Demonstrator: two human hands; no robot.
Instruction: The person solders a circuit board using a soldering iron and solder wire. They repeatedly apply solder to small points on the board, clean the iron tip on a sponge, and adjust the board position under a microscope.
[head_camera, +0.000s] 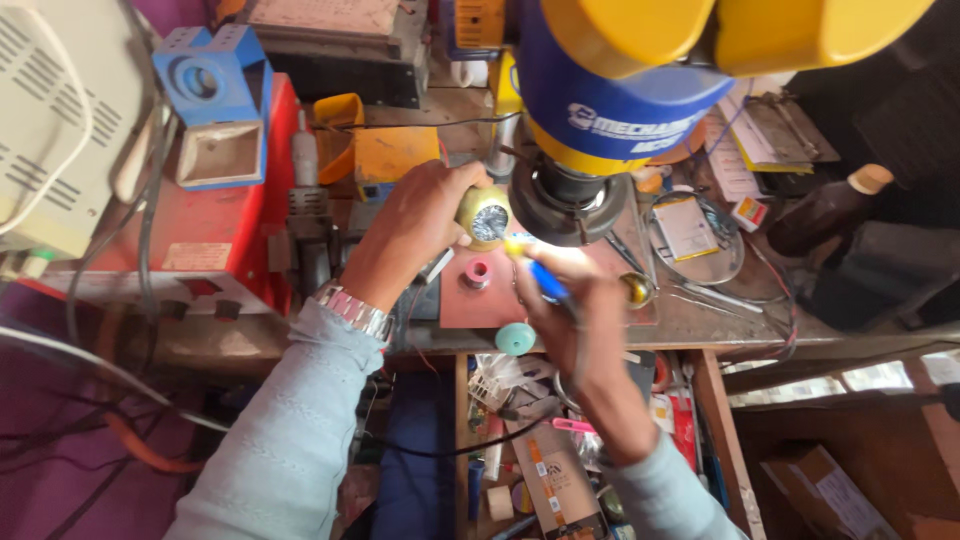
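Note:
My left hand (415, 225) grips a yellow-handled tool (485, 215) with a round grey end, held just left of the microscope's lit lens (568, 200). My right hand (575, 310) holds a blue-handled tool (545, 280) with a yellow tip, pointed up under the lens. Below them lies a reddish work mat (470, 300) with a small pink ring (477, 272) on it. A blue and yellow microscope head (620, 90) hangs over the spot. What lies directly under the lens is washed out by the light.
A red machine (235, 210) with a blue block (215, 95) stands at the left, beside a white unit (50, 120). A brown bottle (820, 215) and papers (760, 130) lie at the right. An open drawer (540, 450) of small parts sits below the bench edge. A teal knob (515, 338) is at the front.

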